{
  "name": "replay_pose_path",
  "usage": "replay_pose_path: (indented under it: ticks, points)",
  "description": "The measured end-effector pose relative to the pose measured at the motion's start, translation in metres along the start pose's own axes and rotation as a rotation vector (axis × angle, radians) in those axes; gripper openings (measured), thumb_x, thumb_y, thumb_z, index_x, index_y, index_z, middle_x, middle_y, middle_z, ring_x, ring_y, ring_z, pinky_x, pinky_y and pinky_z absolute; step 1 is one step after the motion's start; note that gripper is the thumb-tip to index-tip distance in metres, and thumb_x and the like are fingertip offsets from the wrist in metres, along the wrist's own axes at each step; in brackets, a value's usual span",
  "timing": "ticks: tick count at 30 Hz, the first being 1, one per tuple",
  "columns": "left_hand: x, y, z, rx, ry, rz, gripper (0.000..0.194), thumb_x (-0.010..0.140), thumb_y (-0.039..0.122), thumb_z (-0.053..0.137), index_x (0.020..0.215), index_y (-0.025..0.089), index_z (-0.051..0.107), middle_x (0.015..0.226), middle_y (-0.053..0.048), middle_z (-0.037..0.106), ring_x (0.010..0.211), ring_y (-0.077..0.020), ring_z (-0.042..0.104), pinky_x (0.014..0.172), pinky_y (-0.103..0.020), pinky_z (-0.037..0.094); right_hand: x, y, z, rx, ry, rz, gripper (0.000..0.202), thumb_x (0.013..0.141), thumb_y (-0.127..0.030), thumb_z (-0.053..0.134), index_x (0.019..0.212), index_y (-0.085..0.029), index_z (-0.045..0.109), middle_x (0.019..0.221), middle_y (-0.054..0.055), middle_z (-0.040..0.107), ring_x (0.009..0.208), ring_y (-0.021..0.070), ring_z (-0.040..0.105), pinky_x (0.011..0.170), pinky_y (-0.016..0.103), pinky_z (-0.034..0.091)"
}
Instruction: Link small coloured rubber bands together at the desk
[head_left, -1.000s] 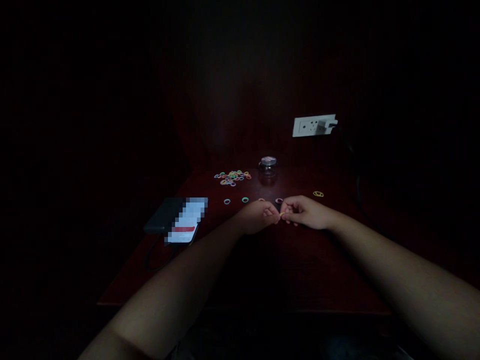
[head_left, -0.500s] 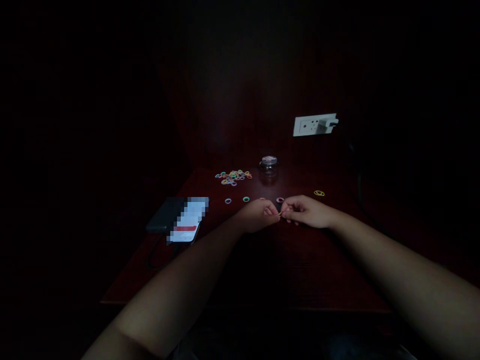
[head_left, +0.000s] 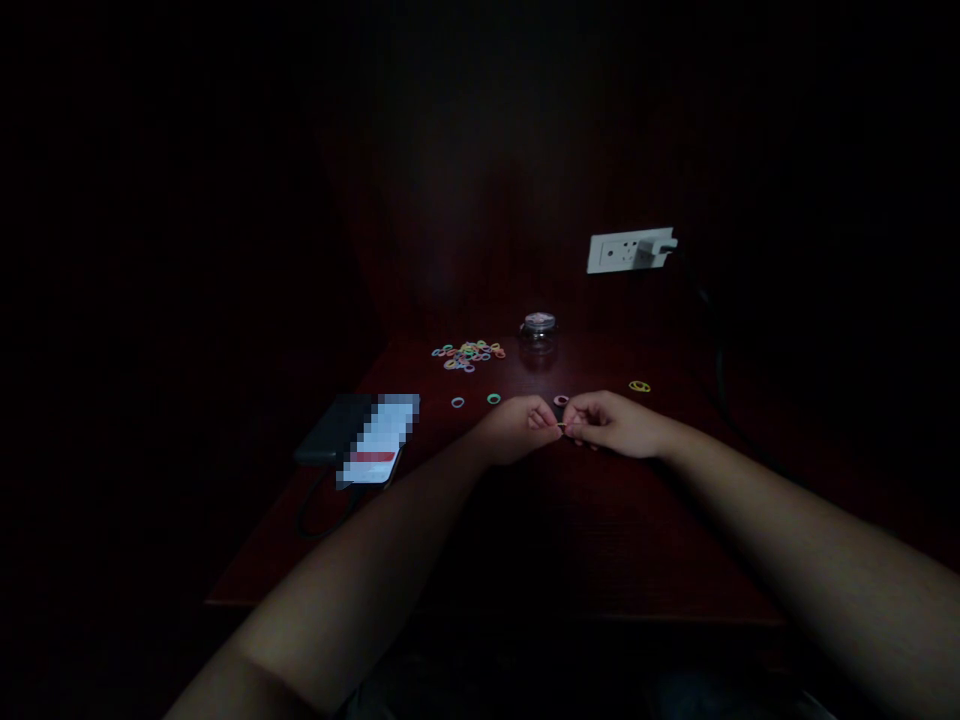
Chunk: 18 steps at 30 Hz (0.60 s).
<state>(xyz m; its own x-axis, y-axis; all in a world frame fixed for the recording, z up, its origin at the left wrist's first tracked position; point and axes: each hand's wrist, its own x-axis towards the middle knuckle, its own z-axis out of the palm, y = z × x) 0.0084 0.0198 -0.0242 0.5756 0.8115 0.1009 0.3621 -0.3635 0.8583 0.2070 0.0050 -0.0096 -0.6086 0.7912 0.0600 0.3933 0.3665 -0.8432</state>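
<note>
- The left hand (head_left: 516, 430) has its grip closed, thumb and fingers pinching one end of a small yellowish band (head_left: 561, 425)
- The right hand (head_left: 613, 424) pinches the other end of that band, its grip closed too, so the band sits between the two sets of fingertips, over the near-middle of the dark red bench (head_left: 570, 560)
- Just beyond the fingers lies a pink band (head_left: 561, 404)
- Left of it, apart from each other, lie a green band (head_left: 493, 402) and a pale blue band (head_left: 457, 405)
- Yellow bands (head_left: 639, 388) overlap beyond the right hand
- Farther back is a loose pile of coloured bands (head_left: 469, 354), with a clear lidded jar (head_left: 538, 337) to its right
- At the left lies a phone (head_left: 379, 445), screen lit, next to a dark flat slab (head_left: 326, 435)
- A white wall socket (head_left: 616, 253) holds a plug (head_left: 660, 247)
</note>
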Motion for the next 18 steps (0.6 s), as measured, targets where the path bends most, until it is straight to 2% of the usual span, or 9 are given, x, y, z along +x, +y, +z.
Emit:
replay_pose_path:
  ticks: [6, 13, 18]
  points:
    - [0.0012, -0.0007, 0.0008, -0.041, 0.004, -0.008, 0.02, 0.071, 0.027, 0.064, 0.083, 0.012, 0.056, 0.072, -0.002, 0.061, 0.063, -0.0081, 0.053, 0.059, -0.02, 0.043, 0.0006, -0.0007, 0.0019, -0.004, 0.019, -0.017, 0.022, 0.079, -0.036, 0.058, 0.081, -0.015, 0.053, 0.06, -0.003, 0.05, 0.05, 0.007, 0.045, 0.046, 0.019, 0.037]
    - [0.0002, 0.0052, 0.0001, -0.032, -0.013, -0.046, 0.019, 0.073, 0.029, 0.062, 0.079, 0.011, 0.058, 0.063, 0.001, 0.056, 0.056, -0.0068, 0.048, 0.054, -0.019, 0.039, -0.0002, -0.0071, 0.0041, 0.008, 0.041, -0.017, 0.022, 0.08, -0.036, 0.055, 0.08, -0.014, 0.052, 0.061, -0.002, 0.052, 0.049, 0.0068, 0.045, 0.045, 0.019, 0.037]
    - [-0.0007, 0.0069, -0.0021, -0.008, 0.005, -0.04, 0.019, 0.074, 0.03, 0.06, 0.08, 0.011, 0.059, 0.065, 0.001, 0.057, 0.057, -0.0075, 0.048, 0.052, -0.019, 0.036, 0.001, -0.0075, 0.0044, 0.181, 0.027, 0.016, 0.024, 0.081, -0.038, 0.055, 0.081, -0.014, 0.052, 0.06, -0.003, 0.054, 0.048, 0.0069, 0.048, 0.046, 0.019, 0.038]
